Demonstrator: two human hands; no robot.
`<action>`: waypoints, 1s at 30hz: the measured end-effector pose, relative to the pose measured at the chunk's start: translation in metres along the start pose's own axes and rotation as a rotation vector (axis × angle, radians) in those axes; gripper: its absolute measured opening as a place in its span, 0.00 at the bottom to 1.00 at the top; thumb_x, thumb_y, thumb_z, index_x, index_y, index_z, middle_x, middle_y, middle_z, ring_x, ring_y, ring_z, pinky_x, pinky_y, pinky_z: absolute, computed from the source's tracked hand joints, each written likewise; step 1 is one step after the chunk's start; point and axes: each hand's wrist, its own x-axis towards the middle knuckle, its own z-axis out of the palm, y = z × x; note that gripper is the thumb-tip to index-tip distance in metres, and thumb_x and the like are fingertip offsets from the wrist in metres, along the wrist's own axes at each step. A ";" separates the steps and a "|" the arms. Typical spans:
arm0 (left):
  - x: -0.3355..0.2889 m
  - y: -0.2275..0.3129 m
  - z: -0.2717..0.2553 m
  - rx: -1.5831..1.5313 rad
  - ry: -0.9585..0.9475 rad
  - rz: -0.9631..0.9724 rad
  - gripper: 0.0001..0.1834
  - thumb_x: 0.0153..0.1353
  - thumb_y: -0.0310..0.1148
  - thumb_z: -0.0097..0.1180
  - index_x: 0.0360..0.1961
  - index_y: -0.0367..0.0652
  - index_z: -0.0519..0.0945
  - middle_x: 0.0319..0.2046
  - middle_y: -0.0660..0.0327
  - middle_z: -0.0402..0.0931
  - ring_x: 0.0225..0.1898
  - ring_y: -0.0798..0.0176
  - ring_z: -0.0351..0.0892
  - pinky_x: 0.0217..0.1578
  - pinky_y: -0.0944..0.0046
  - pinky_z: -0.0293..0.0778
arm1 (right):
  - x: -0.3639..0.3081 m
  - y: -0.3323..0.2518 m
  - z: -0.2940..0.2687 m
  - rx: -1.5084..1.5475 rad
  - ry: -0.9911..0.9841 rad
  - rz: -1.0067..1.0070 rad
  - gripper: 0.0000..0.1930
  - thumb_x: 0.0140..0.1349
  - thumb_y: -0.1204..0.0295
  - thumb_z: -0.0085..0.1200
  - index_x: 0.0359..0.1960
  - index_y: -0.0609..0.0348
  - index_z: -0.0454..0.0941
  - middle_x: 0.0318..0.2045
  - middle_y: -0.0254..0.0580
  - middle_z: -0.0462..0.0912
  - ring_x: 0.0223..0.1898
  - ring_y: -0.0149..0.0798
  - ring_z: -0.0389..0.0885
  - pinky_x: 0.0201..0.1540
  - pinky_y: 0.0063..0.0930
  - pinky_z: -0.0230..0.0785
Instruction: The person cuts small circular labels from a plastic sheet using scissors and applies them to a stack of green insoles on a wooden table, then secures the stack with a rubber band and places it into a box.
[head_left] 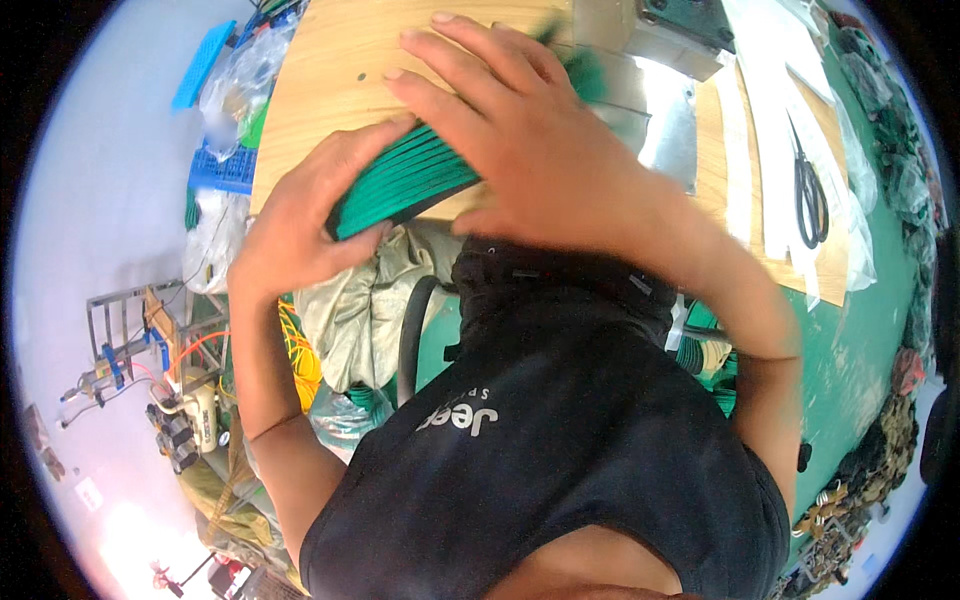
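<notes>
A thick bundle of flat green cords or straps (405,180), stacked in layers with a dark lower edge, is held at the table's near edge. My left hand (305,205) is closed around its left end, thumb on the near side and fingers on the far side. Across its right part lies my right hand (545,140), fingers stretched and spread, slightly blurred. The bundle's right end is mostly hidden beneath that hand. Beyond the right hand, more green material (587,77) shows, blurred, next to the metal plate (668,125) of a machine.
Black-handled scissors (811,205) lie on long white strips (770,150) at the table's right. A grey machine base (610,30) stands at the far side. Left of the wooden table (320,80) are a blue basket (222,170) and plastic bags (245,90). Beige cloth (365,300) hangs below.
</notes>
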 end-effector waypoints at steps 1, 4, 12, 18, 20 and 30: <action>-0.002 -0.006 0.001 -0.085 0.032 -0.058 0.48 0.39 0.30 0.67 0.66 0.46 0.61 0.53 0.51 0.72 0.54 0.53 0.72 0.56 0.57 0.67 | 0.000 0.011 0.008 -0.062 0.015 -0.067 0.34 0.42 0.62 0.67 0.51 0.62 0.68 0.47 0.53 0.75 0.54 0.53 0.70 0.56 0.48 0.62; -0.011 -0.032 0.004 -0.201 0.157 -0.126 0.52 0.36 0.32 0.72 0.66 0.45 0.62 0.53 0.53 0.72 0.54 0.55 0.72 0.56 0.58 0.66 | 0.002 0.021 0.015 0.010 -0.423 0.149 0.28 0.42 0.62 0.67 0.43 0.60 0.70 0.36 0.50 0.80 0.47 0.52 0.77 0.45 0.45 0.71; -0.019 -0.059 0.031 -0.269 0.439 -0.304 0.32 0.39 0.32 0.73 0.49 0.37 0.76 0.40 0.58 0.79 0.42 0.66 0.77 0.46 0.67 0.72 | -0.020 0.034 -0.005 -0.125 -0.208 0.214 0.34 0.45 0.55 0.66 0.53 0.57 0.69 0.37 0.54 0.79 0.45 0.54 0.77 0.46 0.42 0.71; -0.007 -0.050 0.035 -0.460 0.519 -0.053 0.33 0.40 0.35 0.72 0.50 0.37 0.76 0.45 0.57 0.77 0.47 0.64 0.75 0.51 0.65 0.69 | -0.056 0.043 -0.019 -0.051 -0.243 0.366 0.38 0.42 0.62 0.70 0.57 0.56 0.67 0.47 0.50 0.75 0.49 0.53 0.74 0.52 0.38 0.67; -0.006 -0.055 0.031 -0.264 0.427 -0.098 0.32 0.42 0.35 0.70 0.51 0.37 0.75 0.47 0.55 0.76 0.50 0.62 0.74 0.53 0.63 0.67 | -0.055 0.037 -0.015 -0.009 -0.152 0.337 0.35 0.44 0.64 0.70 0.56 0.56 0.69 0.46 0.48 0.75 0.47 0.52 0.75 0.50 0.38 0.68; -0.009 -0.056 0.049 -0.136 0.497 -0.024 0.38 0.37 0.35 0.73 0.53 0.34 0.73 0.49 0.51 0.74 0.52 0.55 0.73 0.54 0.59 0.66 | -0.083 0.047 -0.019 0.119 -0.082 0.369 0.38 0.47 0.60 0.67 0.57 0.61 0.64 0.48 0.54 0.71 0.48 0.56 0.70 0.51 0.38 0.65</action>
